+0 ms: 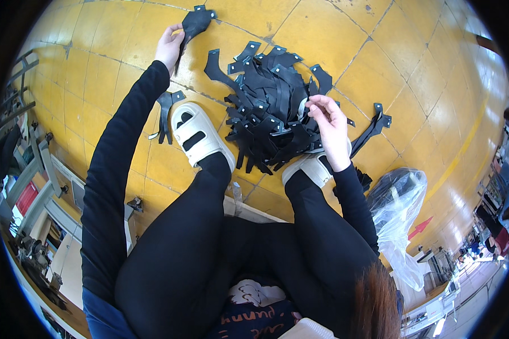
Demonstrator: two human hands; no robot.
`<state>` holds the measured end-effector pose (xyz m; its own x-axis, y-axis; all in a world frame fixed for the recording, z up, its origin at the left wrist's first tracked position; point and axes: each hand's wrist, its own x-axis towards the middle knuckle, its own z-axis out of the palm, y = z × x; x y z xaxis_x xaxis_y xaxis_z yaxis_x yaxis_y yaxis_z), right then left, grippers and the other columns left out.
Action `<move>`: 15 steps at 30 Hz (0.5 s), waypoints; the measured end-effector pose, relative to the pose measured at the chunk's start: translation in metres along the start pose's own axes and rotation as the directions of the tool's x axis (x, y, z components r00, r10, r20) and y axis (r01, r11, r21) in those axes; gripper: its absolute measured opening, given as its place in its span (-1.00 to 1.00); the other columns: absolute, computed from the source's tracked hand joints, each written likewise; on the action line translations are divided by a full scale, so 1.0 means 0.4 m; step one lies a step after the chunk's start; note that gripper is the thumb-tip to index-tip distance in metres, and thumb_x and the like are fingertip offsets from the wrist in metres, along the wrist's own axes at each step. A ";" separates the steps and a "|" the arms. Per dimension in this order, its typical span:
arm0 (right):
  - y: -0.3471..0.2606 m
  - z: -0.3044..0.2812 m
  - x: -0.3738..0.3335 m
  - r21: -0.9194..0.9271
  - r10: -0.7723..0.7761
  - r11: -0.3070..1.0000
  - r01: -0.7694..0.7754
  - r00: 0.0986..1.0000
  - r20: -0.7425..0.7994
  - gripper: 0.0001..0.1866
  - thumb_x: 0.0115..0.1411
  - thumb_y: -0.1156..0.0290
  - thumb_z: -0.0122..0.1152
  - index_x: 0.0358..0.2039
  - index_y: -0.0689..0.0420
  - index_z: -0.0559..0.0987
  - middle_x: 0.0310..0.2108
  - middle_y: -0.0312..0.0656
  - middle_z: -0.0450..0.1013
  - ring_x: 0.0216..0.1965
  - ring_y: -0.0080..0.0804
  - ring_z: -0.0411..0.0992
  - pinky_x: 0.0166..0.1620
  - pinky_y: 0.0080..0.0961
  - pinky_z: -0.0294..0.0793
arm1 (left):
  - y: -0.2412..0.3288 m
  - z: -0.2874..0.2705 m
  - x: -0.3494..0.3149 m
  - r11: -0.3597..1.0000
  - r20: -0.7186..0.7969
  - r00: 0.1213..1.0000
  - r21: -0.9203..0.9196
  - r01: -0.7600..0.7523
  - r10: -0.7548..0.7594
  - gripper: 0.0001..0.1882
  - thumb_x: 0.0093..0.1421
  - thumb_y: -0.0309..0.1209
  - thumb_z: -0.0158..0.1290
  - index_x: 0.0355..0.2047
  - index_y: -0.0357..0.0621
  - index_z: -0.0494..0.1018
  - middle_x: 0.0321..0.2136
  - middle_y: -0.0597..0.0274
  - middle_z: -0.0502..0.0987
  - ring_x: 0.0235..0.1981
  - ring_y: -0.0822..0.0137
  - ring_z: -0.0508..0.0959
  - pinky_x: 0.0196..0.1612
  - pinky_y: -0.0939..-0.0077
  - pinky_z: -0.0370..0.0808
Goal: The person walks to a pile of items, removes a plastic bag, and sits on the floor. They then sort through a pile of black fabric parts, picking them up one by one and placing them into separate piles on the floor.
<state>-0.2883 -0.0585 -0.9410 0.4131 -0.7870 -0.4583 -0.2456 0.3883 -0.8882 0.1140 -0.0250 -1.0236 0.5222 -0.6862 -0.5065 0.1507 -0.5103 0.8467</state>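
Note:
My left hand (171, 47) reaches out at the upper left, its fingers closed on a black cut fabric piece (197, 24) with small pale tags on its tabs. A heaped pile of similar black fabric pieces (266, 96) lies on the floor between and beyond my feet. At the pile's right side is my right hand (329, 121), thumb and forefinger drawn together in a pinch. Whatever may be between those fingertips is too small to make out. A whitish patch (303, 107) shows in the pile next to them.
Loose black pieces (165, 113) lie left of my left sandal (201, 138), and another bundle (372, 130) lies right of the pile. A clear plastic bag (398, 198) rests by my right leg on the yellow tiled floor (430, 73). Metal frames (48, 169) stand at the left.

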 end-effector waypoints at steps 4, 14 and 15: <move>0.008 0.005 -0.006 -0.032 0.034 0.999 -0.034 0.999 0.024 -0.82 0.26 0.57 0.03 -0.13 0.22 0.49 -0.23 -0.29 0.49 -0.20 -0.62 0.41 -0.09 -0.68 0.37 | -0.054 -0.051 0.042 0.996 0.006 1.000 0.089 0.003 -0.004 -0.69 0.31 -0.51 -0.13 0.07 -0.08 0.30 -0.36 0.30 0.55 -0.48 0.58 0.42 -0.39 0.74 0.34; -0.009 0.049 -0.019 -0.432 -0.090 0.889 0.155 0.982 0.166 -0.84 0.11 0.50 0.20 -0.26 0.18 0.56 -0.44 -0.21 0.42 -0.45 -0.46 0.41 -0.33 -0.56 0.37 | -0.138 -0.081 0.095 0.647 -0.109 0.886 0.723 -0.241 0.451 -0.61 0.17 -0.53 0.03 0.05 -0.19 0.39 -0.09 0.12 0.50 -0.15 0.40 0.50 -0.02 0.53 0.41; -0.002 0.046 -0.025 -0.493 -0.105 0.849 0.192 0.974 0.199 -0.84 0.10 0.49 0.21 -0.27 0.16 0.57 -0.45 -0.19 0.41 -0.44 -0.37 0.42 -0.33 -0.53 0.39 | -0.120 -0.042 0.072 0.756 -0.088 0.919 0.601 -0.259 0.385 -0.61 0.17 -0.53 0.03 0.04 -0.19 0.39 -0.09 0.13 0.50 -0.14 0.40 0.50 -0.03 0.54 0.42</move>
<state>-0.2761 -0.0420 -0.9364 0.6027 -0.7120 -0.3603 -0.5614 -0.0574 -0.8256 0.1357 -0.0114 -1.0761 0.6120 -0.7809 -0.1250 -0.5257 -0.5197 0.6734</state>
